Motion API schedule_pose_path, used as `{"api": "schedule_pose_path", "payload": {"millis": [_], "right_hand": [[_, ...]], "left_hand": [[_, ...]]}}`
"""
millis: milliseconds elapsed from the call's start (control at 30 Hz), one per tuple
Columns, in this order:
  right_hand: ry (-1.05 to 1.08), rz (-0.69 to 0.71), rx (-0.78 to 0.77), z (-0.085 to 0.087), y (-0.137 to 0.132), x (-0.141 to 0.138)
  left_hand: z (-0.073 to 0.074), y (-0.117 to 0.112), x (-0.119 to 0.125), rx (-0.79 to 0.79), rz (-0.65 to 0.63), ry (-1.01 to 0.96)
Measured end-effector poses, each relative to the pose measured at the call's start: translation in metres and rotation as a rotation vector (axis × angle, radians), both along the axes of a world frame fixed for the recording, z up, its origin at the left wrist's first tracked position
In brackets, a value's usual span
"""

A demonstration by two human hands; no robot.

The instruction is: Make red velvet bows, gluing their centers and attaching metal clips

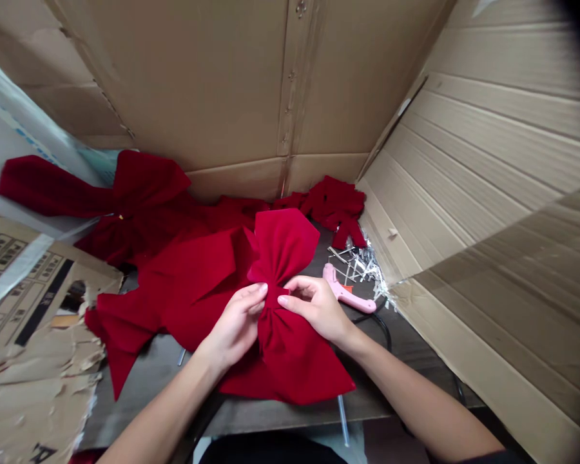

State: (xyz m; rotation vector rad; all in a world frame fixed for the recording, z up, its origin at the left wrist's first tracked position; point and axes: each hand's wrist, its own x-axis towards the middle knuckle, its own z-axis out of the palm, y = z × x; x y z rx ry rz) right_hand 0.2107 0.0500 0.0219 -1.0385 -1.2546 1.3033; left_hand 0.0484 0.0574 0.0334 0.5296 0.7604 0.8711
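A red fabric bow [299, 354] is gathered at its middle between my two hands, one loop pointing away and the other toward me. My left hand [239, 322] pinches the gathered centre from the left. From the right, my right hand [316, 306] closes thumb and fingers on the same centre, where a narrow strip of red fabric seems to cross. More red fabric [193, 264] lies flat beneath and to the left of the bow. Just right of my right hand lies a pink glue gun [348, 293] with a dark cord.
Another red bow [145, 187] rests at the back left. Small red strips [336, 203] are heaped at the back right, beside silvery twist ties [365, 261]. Cardboard walls [232, 84] enclose the back and right; a torn carton [33, 322] stands left. A clear glue stick [343, 419] protrudes at the table's front edge.
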Motion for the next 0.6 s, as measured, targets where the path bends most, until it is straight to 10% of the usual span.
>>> {"api": "schedule_pose_path", "payload": {"millis": [600], "right_hand": [[0.096, 0.014, 0.163, 0.0041, -0.0082, 0.0095]], "left_hand": [[0.0008, -0.0058, 0.0038, 0.165, -0.07, -0.003]]}}
